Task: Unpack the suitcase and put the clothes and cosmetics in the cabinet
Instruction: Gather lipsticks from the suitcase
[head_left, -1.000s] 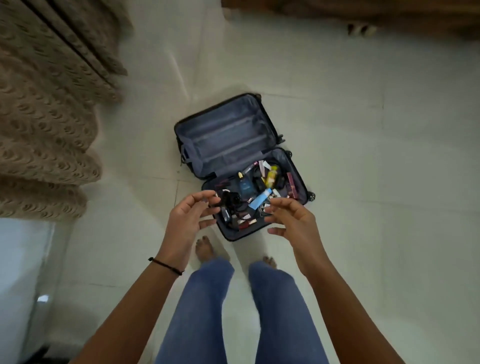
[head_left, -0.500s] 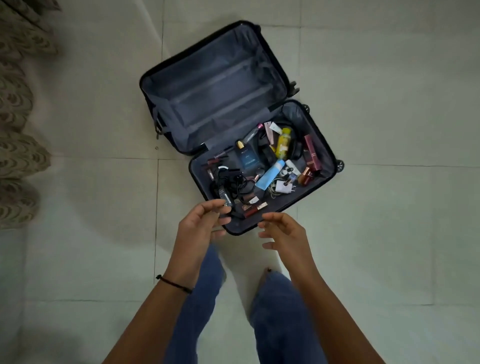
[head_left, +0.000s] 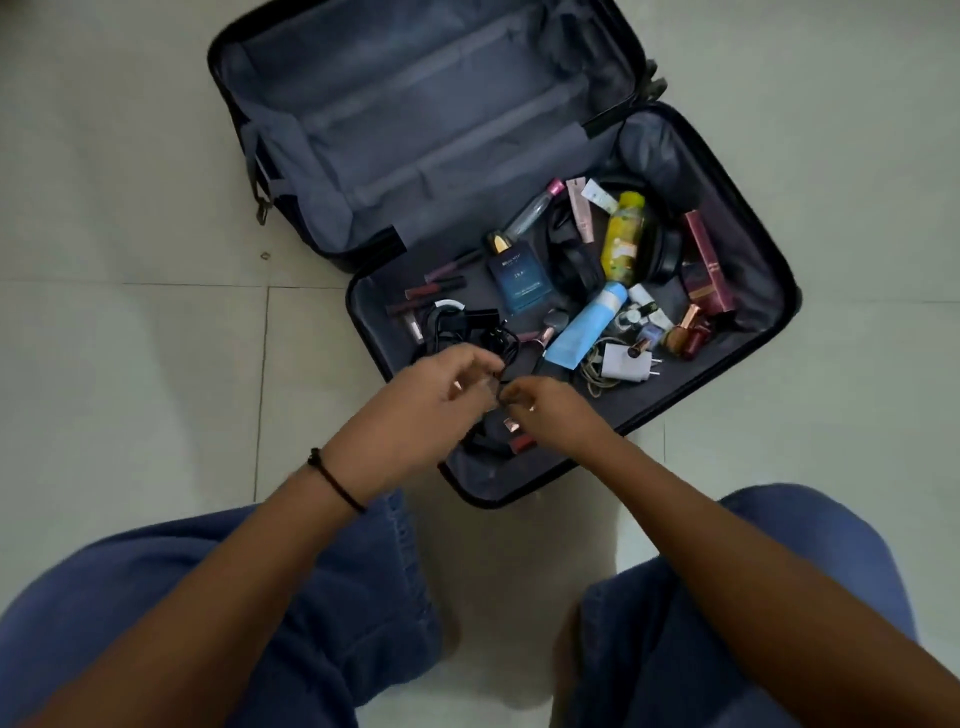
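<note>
A dark suitcase (head_left: 777, 291) lies open on the floor, its grey-lined lid half (head_left: 415, 130) holding nothing. The near half holds several cosmetics: a blue perfume bottle (head_left: 519, 280), a yellow bottle (head_left: 622, 239), a light blue tube (head_left: 587, 327), a maroon box (head_left: 706, 265) and lipsticks (head_left: 685, 332). A tangle of black cable (head_left: 467, 327) lies at its left. My left hand (head_left: 441, 400) and right hand (head_left: 556, 415) meet over the near corner, fingers curled and blurred, with their tips at a strand of the black cable.
A white plug adapter (head_left: 623, 366) with a pale cord and black headphones (head_left: 571, 260) also lie in the suitcase. Pale floor tiles (head_left: 130, 364) surround it. My knees in blue jeans (head_left: 260, 597) are bent just in front of the case.
The view has dropped much closer to the suitcase as I crouch. Both hands moved from above the near rim down into the near corner, coming together at the black cable.
</note>
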